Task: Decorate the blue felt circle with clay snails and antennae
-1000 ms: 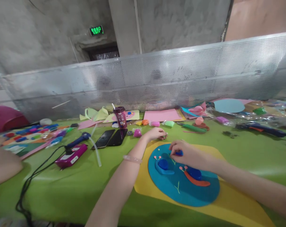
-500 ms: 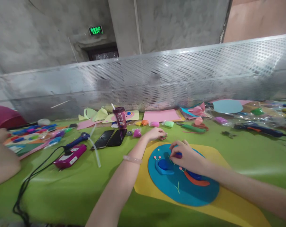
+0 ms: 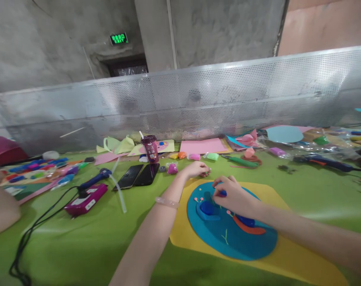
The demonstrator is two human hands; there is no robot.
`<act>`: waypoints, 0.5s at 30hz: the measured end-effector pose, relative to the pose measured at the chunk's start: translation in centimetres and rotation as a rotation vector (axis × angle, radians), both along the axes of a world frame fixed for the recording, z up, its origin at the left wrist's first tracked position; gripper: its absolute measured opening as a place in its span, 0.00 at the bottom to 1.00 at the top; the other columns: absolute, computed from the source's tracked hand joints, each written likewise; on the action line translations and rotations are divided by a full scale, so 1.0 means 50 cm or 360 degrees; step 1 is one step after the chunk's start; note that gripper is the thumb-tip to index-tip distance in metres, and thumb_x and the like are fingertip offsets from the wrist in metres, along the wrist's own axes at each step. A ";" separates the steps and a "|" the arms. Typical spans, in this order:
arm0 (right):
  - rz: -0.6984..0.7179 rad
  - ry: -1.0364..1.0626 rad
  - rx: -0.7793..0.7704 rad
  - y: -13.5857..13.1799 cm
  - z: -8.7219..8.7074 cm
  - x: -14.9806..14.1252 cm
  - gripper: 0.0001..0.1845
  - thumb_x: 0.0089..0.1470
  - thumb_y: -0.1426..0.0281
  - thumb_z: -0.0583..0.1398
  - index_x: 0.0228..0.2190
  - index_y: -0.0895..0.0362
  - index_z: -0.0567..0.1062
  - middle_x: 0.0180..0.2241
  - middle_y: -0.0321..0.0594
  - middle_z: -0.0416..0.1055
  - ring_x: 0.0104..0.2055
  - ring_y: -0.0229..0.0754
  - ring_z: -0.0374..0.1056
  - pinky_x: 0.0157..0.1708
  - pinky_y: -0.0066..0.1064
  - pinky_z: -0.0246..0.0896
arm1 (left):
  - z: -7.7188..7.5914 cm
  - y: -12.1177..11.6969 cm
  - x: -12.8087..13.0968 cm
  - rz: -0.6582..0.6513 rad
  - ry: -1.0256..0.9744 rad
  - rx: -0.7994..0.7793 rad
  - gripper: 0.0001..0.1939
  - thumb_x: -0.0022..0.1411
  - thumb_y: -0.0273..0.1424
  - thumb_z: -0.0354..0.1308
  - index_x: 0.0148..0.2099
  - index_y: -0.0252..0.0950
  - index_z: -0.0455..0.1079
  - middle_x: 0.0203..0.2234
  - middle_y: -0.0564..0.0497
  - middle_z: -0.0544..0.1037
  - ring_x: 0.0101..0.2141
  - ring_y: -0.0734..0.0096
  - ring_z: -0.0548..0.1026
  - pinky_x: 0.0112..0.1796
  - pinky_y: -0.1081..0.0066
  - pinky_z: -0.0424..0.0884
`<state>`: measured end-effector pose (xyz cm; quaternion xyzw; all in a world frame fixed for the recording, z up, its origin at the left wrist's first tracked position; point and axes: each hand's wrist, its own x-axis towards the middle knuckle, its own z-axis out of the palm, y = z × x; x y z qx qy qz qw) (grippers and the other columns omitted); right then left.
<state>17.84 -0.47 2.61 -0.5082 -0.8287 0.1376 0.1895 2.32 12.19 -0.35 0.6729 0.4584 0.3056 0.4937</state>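
My right hand (image 3: 235, 196) is closed in a pinch just over the blue disc (image 3: 237, 248), with a small lump of dark blue clay (image 3: 223, 193) showing between its fingers. On that disc sits a light-blue clay snail (image 3: 206, 207) with a dark blue shell. Beside it, partly under my right hand, lies an orange clay snail (image 3: 252, 229), also blue-shelled. A thin green Y-shaped strand (image 3: 225, 236) marks the lower part. Yellow paper (image 3: 180, 234) lies under the disc. My left hand (image 3: 196, 170) rests past the paper's far edge, fingers curled; what they hold, if anything, is hidden.
At the back stand a lidded cup (image 3: 150, 150) and several clay packets (image 3: 194, 157). Two phones (image 3: 147, 174), a magenta power strip (image 3: 86, 200) with cables and a glue gun (image 3: 94, 180) lie left. Green-handled scissors (image 3: 243, 161) lie behind my right hand. Another person's arm (image 3: 3, 210) reaches in at left.
My right hand has shifted slightly left and up over the disc, the blue lump moving with it. My left hand stays in place. The view has turned a little.
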 end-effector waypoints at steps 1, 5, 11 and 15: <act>-0.0006 -0.0007 -0.0005 -0.001 0.001 -0.002 0.09 0.45 0.74 0.57 0.18 0.56 0.74 0.42 0.41 0.69 0.45 0.49 0.59 0.47 0.41 0.57 | 0.000 0.000 0.000 -0.0005 0.0004 0.0008 0.08 0.54 0.30 0.61 0.27 0.30 0.68 0.25 0.50 0.75 0.27 0.76 0.71 0.35 0.72 0.68; 0.0052 -0.0022 0.0078 -0.004 -0.010 -0.002 0.09 0.45 0.75 0.57 0.17 0.56 0.74 0.41 0.42 0.69 0.44 0.48 0.59 0.44 0.39 0.58 | -0.002 0.001 0.000 -0.0021 0.0026 0.0023 0.08 0.54 0.29 0.59 0.26 0.30 0.68 0.25 0.50 0.74 0.26 0.77 0.71 0.34 0.73 0.68; 0.0128 -0.0010 0.0336 -0.002 -0.036 0.004 0.09 0.45 0.76 0.57 0.17 0.56 0.73 0.39 0.42 0.68 0.44 0.48 0.58 0.43 0.39 0.58 | -0.007 0.003 0.002 -0.0012 0.0078 0.0062 0.07 0.57 0.26 0.56 0.27 0.31 0.68 0.24 0.51 0.74 0.26 0.78 0.71 0.34 0.74 0.68; 0.0123 -0.0052 0.0348 -0.008 -0.035 0.003 0.08 0.45 0.76 0.57 0.18 0.56 0.73 0.41 0.43 0.68 0.45 0.49 0.57 0.43 0.40 0.58 | -0.008 0.003 0.003 -0.0016 0.0086 0.0055 0.08 0.57 0.25 0.55 0.26 0.31 0.67 0.25 0.50 0.75 0.27 0.76 0.71 0.35 0.73 0.68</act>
